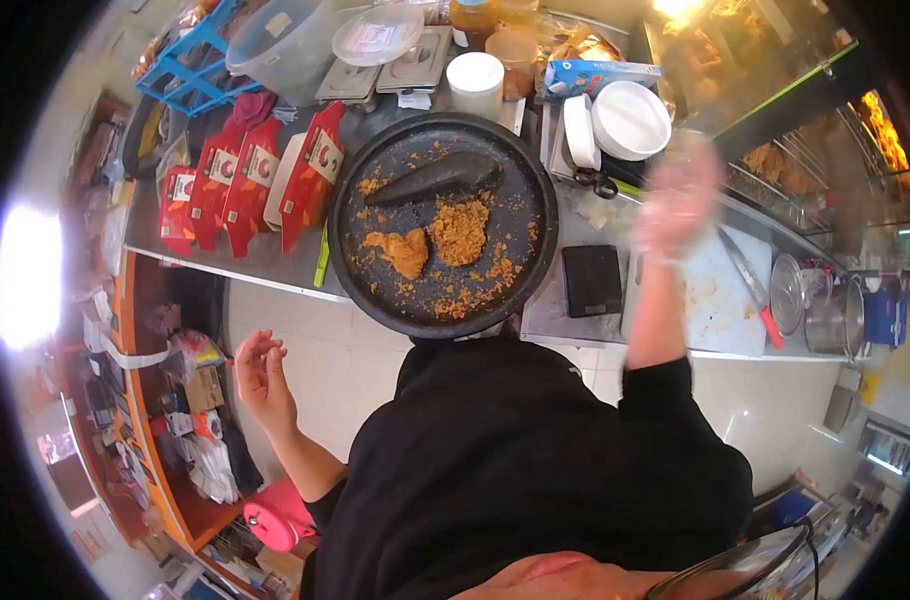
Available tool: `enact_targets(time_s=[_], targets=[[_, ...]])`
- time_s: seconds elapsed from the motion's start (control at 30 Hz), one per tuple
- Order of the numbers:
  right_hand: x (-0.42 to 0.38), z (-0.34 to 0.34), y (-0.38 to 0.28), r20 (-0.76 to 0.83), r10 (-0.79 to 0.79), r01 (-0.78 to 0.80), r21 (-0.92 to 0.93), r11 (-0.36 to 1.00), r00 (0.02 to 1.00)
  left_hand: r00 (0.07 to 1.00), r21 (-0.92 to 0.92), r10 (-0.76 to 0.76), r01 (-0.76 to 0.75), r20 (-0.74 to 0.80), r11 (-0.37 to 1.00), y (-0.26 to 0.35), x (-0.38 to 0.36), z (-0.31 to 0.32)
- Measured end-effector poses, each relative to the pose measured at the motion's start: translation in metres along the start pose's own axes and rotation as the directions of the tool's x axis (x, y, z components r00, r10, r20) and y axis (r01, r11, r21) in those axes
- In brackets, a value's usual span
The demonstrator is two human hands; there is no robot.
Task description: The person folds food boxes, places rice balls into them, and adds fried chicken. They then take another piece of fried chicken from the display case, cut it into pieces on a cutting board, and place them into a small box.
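Observation:
A wide black stone mortar [350, 280] stands at the counter's front edge. Inside it lie a dark pestle [430, 180], a crumbled heap of fried food [460, 232] and a golden fried piece [403, 254], with crumbs scattered around them. My left hand [265, 378] hangs below and left of the mortar, empty, its fingers loosely bent and apart. To the right, my right hand [681, 195] is raised near a white round container [631, 120]. Motion blurs its fingers, and a shiny clear film like a plastic glove seems to cover it.
Red food boxes [310, 175] stand left of the mortar. On the right are a black flat scale [592, 280], a white cutting board [715, 300], a red-handled knife [750, 285] and a metal pot [835, 318]. A glass display case [825, 150] borders the right side. Tubs line the back.

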State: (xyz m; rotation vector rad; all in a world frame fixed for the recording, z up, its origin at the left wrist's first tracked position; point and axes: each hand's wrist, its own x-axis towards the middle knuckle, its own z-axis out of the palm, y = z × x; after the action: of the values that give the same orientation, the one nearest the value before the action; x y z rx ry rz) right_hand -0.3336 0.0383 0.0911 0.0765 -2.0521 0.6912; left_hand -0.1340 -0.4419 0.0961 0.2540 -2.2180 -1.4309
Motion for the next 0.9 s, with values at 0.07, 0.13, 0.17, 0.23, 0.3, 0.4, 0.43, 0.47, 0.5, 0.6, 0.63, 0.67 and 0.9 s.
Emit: enact_targets(time_s=[0.07, 0.13, 0.17, 0.23, 0.3, 0.4, 0.43, 0.47, 0.5, 0.6, 0.63, 0.67, 0.9], targets=[[0.049, -0.051, 0.09, -0.344, 0.081, -0.168, -0.231, 0.958, 0.936, 1.0, 0.0, -0.013, 0.013, -0.007, 1.0, 0.004, 0.003, 0.002], [0.096, -0.104, 0.088, -0.519, 0.302, -0.522, -0.352, 0.777, 0.8, 1.0, -0.005, -0.019, 0.019, -0.01, 1.0, 0.004, 0.004, 0.004], [0.115, -0.124, 0.092, -0.566, 0.327, -0.61, -0.43, 0.666, 0.757, 1.0, -0.004, -0.029, 0.029, -0.008, 1.0, 0.005, 0.003, 0.004], [0.13, -0.146, 0.209, -0.586, 0.203, -0.557, -0.522, 0.646, 0.785, 0.999, 0.007, -0.037, 0.037, -0.015, 0.999, 0.005, 0.002, 0.007], [0.141, -0.153, 0.257, -0.4, 0.397, -0.552, -0.436, 0.711, 0.826, 0.999, 0.014, -0.051, 0.051, -0.012, 0.999, 0.004, -0.001, 0.014], [0.144, -0.135, 0.216, -0.474, 0.447, -0.652, -0.553, 0.519, 0.758, 0.996, 0.014, -0.079, 0.079, 0.03, 0.997, 0.007, -0.005, 0.031], [0.145, -0.137, 0.225, -0.473, 0.456, -0.655, -0.498, 0.568, 0.754, 0.996, 0.02, -0.077, 0.076, 0.044, 0.997, 0.007, -0.005, 0.034], [0.145, -0.143, 0.243, -0.472, 0.463, -0.656, -0.435, 0.617, 0.75, 0.996, 0.022, -0.068, 0.067, 0.054, 0.997, 0.008, -0.005, 0.038], [0.146, -0.146, 0.252, -0.472, 0.471, -0.651, -0.366, 0.665, 0.745, 0.997, 0.023, -0.058, 0.056, 0.06, 0.998, 0.008, -0.004, 0.041], [0.142, -0.14, 0.218, -0.475, 0.394, -0.591, -0.393, 0.705, 0.787, 0.995, 0.021, -0.098, 0.098, 0.019, 0.995, 0.009, 0.0, 0.048], [0.138, -0.134, 0.204, -0.458, 0.412, -0.595, -0.396, 0.699, 0.788, 0.994, 0.025, -0.106, 0.105, 0.024, 0.994, 0.011, 0.0, 0.051], [0.133, -0.131, 0.198, -0.442, 0.435, -0.606, -0.398, 0.689, 0.785, 0.993, 0.035, -0.111, 0.11, 0.034, 0.993, 0.014, 0.001, 0.055], [0.112, -0.106, 0.202, -0.003, 0.202, -0.081, -0.923, 0.377, 0.979, 0.999, 0.074, -0.031, 0.028, 0.039, 0.997, 0.009, 0.023, 0.047]])
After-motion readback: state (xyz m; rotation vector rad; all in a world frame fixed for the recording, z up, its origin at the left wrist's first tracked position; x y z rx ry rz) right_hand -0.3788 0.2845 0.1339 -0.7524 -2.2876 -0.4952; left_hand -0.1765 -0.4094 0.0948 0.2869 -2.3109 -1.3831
